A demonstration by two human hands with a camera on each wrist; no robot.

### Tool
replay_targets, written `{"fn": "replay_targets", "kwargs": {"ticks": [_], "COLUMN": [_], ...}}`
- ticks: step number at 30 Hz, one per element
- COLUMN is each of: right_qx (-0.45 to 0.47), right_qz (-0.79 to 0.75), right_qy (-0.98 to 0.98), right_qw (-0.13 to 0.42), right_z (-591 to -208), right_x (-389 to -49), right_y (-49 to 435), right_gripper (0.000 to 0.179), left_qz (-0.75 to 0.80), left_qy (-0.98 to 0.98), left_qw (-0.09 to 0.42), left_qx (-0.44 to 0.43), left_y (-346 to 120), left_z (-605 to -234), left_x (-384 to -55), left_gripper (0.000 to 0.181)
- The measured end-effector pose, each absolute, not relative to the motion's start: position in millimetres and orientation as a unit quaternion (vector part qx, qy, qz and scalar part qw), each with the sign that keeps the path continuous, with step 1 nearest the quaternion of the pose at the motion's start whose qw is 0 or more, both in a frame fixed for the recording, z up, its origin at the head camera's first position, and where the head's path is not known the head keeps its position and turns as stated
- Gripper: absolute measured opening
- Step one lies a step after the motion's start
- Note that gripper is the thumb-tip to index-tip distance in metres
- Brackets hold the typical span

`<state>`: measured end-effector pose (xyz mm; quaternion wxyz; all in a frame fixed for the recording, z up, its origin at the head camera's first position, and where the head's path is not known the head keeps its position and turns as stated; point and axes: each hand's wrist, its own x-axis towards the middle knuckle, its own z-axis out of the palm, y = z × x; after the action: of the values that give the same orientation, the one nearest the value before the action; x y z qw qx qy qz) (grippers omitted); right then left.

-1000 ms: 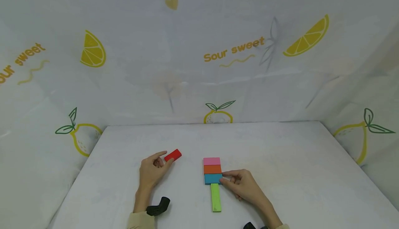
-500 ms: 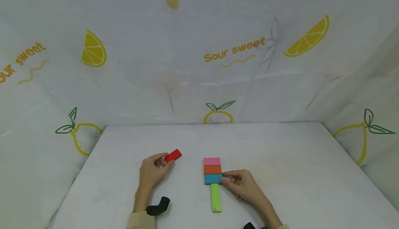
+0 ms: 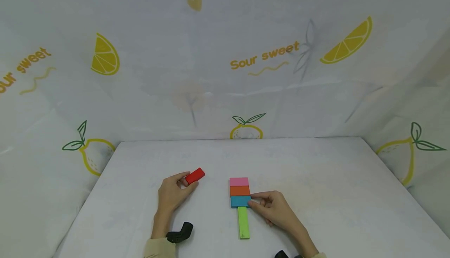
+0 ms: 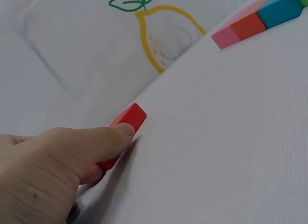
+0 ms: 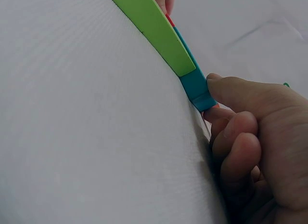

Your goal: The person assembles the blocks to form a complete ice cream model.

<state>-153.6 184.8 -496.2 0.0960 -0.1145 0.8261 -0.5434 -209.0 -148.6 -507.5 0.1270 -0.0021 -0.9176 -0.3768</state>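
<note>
My left hand [image 3: 172, 194] pinches a red block [image 3: 195, 176] by its left end, thumb on the near side. In the left wrist view the thumb covers part of this red block [image 4: 138, 113], which lies slanted close over the table. Further right, a pink block [image 3: 238, 181], an orange block [image 3: 240, 191] and a blue block [image 3: 240, 201] lie side by side in a stack-like row. A long green block [image 3: 243, 223] runs from the blue one toward me. My right hand [image 3: 275, 209] holds the blue block's right end between thumb and index finger; its other fingers are curled.
The blocks lie on a white table [image 3: 316, 172] backed by a white curtain [image 3: 158, 94] printed with lemons and lettering. Each wrist carries a black camera mount, the left mount [image 3: 180, 233] standing out over the table.
My left index finger has come down onto the far side of the red block, and the hand has shifted slightly right. The right hand and the row of blocks have stayed in place.
</note>
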Motion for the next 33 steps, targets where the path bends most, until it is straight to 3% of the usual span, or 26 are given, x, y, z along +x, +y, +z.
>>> {"fn": "replay_targets", "kwargs": {"ticks": [19, 33], "right_qx": [-0.119, -0.112], "right_qz": [-0.545, -0.543], "right_qy": [0.825, 0.827], "right_qw": [0.092, 0.094], "right_z": [-497, -496], "right_x": [-154, -155], "right_y": [185, 185], "right_gripper": [0.04, 0.039], "left_qz": [-0.342, -0.349], "left_qy": [-0.921, -0.916], "left_qw": [0.179, 0.188], "left_qx": [-0.057, -0.066], "left_y": [-134, -129], "left_z": [-511, -509], "left_x": [-211, -211], "left_gripper": [0.034, 0.034]}}
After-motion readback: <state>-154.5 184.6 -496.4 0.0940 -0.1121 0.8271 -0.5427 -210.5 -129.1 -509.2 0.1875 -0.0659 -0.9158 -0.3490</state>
